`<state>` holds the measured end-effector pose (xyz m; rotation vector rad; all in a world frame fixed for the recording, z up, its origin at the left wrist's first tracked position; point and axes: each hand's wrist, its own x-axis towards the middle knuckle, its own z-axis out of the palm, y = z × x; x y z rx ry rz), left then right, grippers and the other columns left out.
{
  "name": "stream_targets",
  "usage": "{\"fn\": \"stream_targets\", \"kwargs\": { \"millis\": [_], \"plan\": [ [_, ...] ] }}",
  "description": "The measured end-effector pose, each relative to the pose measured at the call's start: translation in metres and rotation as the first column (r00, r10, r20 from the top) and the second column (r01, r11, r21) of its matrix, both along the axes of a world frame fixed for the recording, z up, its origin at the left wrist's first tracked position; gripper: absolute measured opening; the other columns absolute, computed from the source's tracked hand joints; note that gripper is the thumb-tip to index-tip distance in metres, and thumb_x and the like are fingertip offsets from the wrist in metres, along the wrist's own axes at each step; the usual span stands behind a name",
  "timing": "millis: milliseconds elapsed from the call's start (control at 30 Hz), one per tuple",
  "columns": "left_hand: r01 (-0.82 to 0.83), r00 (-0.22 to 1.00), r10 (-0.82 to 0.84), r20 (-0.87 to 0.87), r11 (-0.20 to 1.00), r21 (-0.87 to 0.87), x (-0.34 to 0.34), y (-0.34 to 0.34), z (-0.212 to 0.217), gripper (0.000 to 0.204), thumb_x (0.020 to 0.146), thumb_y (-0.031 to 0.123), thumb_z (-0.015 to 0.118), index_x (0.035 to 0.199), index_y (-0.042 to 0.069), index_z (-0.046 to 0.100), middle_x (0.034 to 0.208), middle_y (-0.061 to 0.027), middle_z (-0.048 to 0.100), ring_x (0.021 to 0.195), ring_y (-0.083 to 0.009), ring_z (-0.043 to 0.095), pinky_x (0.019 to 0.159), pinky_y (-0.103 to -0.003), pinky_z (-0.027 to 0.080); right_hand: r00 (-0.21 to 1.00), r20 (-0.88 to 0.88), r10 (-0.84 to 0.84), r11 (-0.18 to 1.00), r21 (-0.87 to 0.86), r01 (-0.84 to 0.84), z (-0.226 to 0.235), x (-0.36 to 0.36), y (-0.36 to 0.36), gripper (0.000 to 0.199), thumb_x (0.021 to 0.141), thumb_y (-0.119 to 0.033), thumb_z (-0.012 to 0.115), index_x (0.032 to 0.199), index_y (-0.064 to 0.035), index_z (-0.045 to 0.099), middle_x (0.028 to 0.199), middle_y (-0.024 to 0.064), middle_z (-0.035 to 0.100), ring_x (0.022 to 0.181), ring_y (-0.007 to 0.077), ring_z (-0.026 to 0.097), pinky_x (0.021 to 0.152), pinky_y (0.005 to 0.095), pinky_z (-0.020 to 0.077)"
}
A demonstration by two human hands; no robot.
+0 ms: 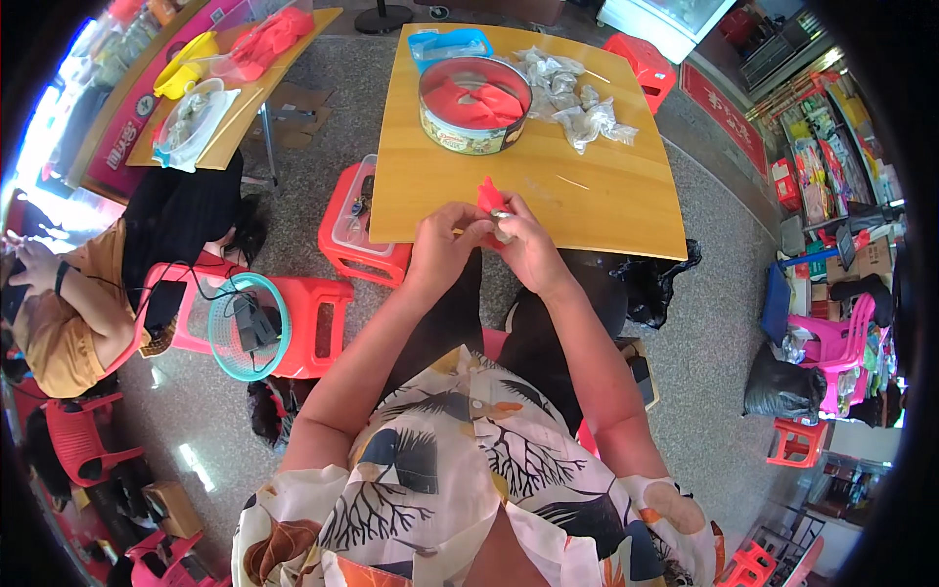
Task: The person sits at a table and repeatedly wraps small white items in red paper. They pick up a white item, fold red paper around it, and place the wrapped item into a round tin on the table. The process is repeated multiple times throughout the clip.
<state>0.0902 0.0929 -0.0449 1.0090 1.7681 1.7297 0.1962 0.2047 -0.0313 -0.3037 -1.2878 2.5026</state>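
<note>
Grip: left hand (448, 238) and right hand (531, 247) pinch one red piece (490, 196), seemingly steadying it.
Tin (471, 143): beyond the grip on the counter (616, 186), likely for reach.

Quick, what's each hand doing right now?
Left hand: fingers curled, up against the small red piece; whether it grips can't be told.
Right hand: closed, holding the small red piece.

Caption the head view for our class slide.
Right hand holds a red piece, left hand close by, at a table bearing a round tin.
</note>
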Motion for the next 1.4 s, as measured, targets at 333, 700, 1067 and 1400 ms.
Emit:
{"fn": "stream_targets", "kwargs": {
  "millis": [333, 700, 1067, 1400],
  "plan": [
    [-0.089, 0.989, 0.074, -0.130, 0.989, -0.119, -0.003, 0.000, 0.011, 0.006, 0.087, 0.001, 0.063, 0.090, -0.003, 0.060, 0.076, -0.0048, 0.065, 0.071, -0.0090, 0.064, 0.063, -0.024, 0.052, 0.997, 0.060, -0.055, 0.985, 0.168, 0.044, -0.003, 0.012, -0.005, 0.049, 0.091, -0.008, 0.050, 0.138, 0.0008, 0.040, 0.123, 0.0091, 0.053, 0.108, 0.0128, 0.053, 0.092, 0.0289, 0.0438],
    [-0.112, 0.895, 0.110, -0.432, 0.994, 0.021, 0.005, -0.006, 0.019, 0.005, 0.085, -0.003, 0.061, 0.084, -0.001, 0.057, 0.074, -0.0133, 0.062, 0.065, -0.0224, 0.064, 0.059, -0.033, 0.048, 0.930, 0.033, -0.365, 0.688, 0.682, 0.246, -0.005, 0.009, -0.013, 0.032, 0.089, -0.004, 0.054, 0.120, 0.0014, 0.048, 0.108, 0.0115, 0.061, 0.099, 0.0122, 0.058, 0.086, 0.0286, 0.0482],
    [0.002, 0.928, 0.018, -0.372, 0.999, 0.053, 0.022, -0.005, 0.056, 0.007, 0.084, -0.005, 0.061, 0.085, -0.001, 0.056, 0.075, -0.0114, 0.062, 0.067, -0.0219, 0.064, 0.061, -0.032, 0.049, 0.891, 0.021, -0.453, 0.525, 0.814, 0.248, 0.040, 0.025, -0.015, 0.030, 0.088, -0.004, 0.050, 0.117, 0.0016, 0.054, 0.088, 0.0144, 0.064, 0.078, 0.0175, 0.063, 0.073, 0.0316, 0.0492],
    [0.038, 0.948, -0.050, -0.313, 0.998, -0.044, 0.029, -0.002, 0.055, 0.004, 0.086, -0.002, 0.061, 0.085, -0.002, 0.057, 0.073, -0.0126, 0.061, 0.065, -0.0230, 0.063, 0.061, -0.033, 0.048, 0.992, -0.029, -0.125, 0.980, 0.150, 0.128, 0.033, 0.038, -0.007, 0.033, 0.092, -0.009, 0.051, 0.124, 0.0010, 0.053, 0.089, -0.0030, 0.052, 0.069, 0.0050, 0.045, 0.065, 0.0217, 0.0410]
  ]
}}
